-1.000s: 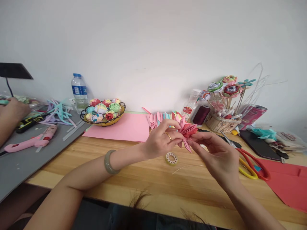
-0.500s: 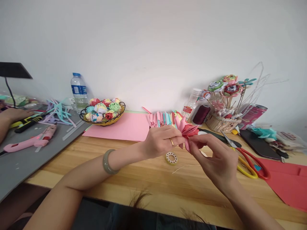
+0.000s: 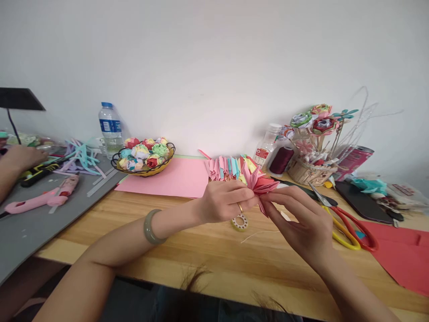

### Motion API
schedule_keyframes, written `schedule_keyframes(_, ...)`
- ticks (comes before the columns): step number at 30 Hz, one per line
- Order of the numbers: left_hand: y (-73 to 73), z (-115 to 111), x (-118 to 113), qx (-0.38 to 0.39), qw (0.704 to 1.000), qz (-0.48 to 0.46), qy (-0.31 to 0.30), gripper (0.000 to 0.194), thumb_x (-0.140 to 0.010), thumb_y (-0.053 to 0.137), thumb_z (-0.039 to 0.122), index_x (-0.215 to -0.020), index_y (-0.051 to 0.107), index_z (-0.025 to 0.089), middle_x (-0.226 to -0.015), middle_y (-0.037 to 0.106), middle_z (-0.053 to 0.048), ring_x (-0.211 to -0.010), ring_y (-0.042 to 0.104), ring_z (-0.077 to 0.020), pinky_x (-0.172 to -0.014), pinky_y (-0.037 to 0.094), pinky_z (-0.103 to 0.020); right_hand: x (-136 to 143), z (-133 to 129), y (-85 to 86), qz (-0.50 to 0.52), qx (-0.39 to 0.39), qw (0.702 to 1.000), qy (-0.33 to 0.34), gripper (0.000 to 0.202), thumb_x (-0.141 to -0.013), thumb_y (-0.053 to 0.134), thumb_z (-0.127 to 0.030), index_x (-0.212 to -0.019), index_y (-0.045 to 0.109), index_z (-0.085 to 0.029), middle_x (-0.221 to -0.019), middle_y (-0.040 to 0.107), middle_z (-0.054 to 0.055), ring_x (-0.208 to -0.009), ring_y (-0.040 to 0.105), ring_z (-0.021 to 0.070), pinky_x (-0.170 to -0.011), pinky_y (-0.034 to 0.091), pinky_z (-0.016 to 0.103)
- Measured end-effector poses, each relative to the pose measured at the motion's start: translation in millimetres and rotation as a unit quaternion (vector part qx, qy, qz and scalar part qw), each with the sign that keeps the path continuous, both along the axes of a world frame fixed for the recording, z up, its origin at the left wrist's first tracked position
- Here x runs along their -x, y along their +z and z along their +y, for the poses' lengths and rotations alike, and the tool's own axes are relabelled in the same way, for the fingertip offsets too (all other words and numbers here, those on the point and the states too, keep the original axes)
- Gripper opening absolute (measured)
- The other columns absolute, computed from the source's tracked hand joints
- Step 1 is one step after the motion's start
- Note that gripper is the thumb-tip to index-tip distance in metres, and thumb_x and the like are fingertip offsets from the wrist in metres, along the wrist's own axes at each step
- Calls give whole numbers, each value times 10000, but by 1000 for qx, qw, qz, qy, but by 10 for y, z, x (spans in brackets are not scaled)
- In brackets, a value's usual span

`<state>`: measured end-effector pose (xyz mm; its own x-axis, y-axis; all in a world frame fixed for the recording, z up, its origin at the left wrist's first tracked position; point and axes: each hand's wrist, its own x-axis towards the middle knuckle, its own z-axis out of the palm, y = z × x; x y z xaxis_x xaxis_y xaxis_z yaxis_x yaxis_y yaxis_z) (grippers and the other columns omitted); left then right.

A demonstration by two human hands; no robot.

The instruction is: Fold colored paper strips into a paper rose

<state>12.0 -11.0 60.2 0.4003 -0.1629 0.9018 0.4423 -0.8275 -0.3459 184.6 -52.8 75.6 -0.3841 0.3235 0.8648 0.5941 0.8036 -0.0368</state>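
Note:
A folded pink paper flower (image 3: 257,182) is held up over the wooden table, its pleats fanned out. My left hand (image 3: 226,200), with a ring on one finger, pinches its left side. The fingertips of my right hand (image 3: 298,214) close on its lower right side. Just below my left hand lies a roll of tape (image 3: 240,222), partly covered by the fingers. A thin pale string (image 3: 259,233) rests on the wood beside it. Behind the flower stands a row of folded colored paper pieces (image 3: 223,168).
Scissors (image 3: 348,228) and red paper (image 3: 402,255) lie right, near a dark phone (image 3: 363,203). Pink paper (image 3: 167,179), a basket of paper flowers (image 3: 144,172) and a bottle (image 3: 110,129) are left. Another person's hand (image 3: 25,156) is far left, beyond a glue gun (image 3: 43,199).
The flower has turned and tipped slightly between my fingers. My left fingers have shifted a little lower, and my right fingers have straightened somewhat. The other person's hand has moved slightly.

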Motion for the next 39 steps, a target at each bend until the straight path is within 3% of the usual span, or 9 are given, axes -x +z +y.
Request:
schedule_keyframes(7,20,-11,2,-28,1000,-12,2,67,-763,550,117,-706,561,150,-610,631,58,-615,591,-52,-509,456,-142,-38,16,0,-31,14,999,23,199,-761,566,-56,-900,592,-196,-805,619,56,-715,582,147,-604,488,283)
schedule_keyframes(13,35,-14,6,-95,995,15,-1,156,-770,480,105,-638,540,163,-618,624,60,-620,595,-69,-526,474,-176,3,-27,-22,22,32,998,-40,121,-742,611,-99,-794,559,-194,-647,601,-1,-572,554,106,-527,460,228)
schedule_keyframes(16,31,-17,1,-102,995,18,-1,109,-729,544,112,-632,538,163,-629,628,69,-615,597,-73,-517,477,-178,15,-26,-32,15,2,998,-54,143,-723,629,-91,-764,535,-190,-620,594,-7,-552,541,102,-514,444,223)
schedule_keyframes(23,39,-26,0,-92,996,19,7,91,-703,577,100,-641,534,151,-610,624,70,-610,598,-72,-515,476,-168,-44,-1,-49,-94,-82,992,-29,228,-714,615,-33,-893,553,-158,-749,640,51,-681,545,149,-615,468,282)
schedule_keyframes(28,24,-26,7,-78,997,29,1,112,-736,524,104,-637,526,155,-618,625,61,-615,595,-70,-535,475,-172,-117,-25,-19,-148,-45,988,-18,246,-744,563,-21,-957,557,-143,-836,637,78,-745,536,178,-630,462,313)
schedule_keyframes(33,-11,-16,8,-104,994,38,-4,86,-672,602,106,-626,540,143,-630,619,53,-614,597,-94,-495,465,-188,-86,-35,51,-197,-17,980,-12,150,-802,500,-58,-921,576,-109,-834,630,108,-727,512,184,-617,447,328)
schedule_keyframes(39,2,4,20,-127,991,48,-1,85,-656,609,81,-626,552,136,-634,604,40,-623,592,-99,-536,481,-196,-73,-59,95,-187,17,982,-5,175,-806,503,-84,-965,571,-111,-855,604,109,-743,493,183,-622,447,324)
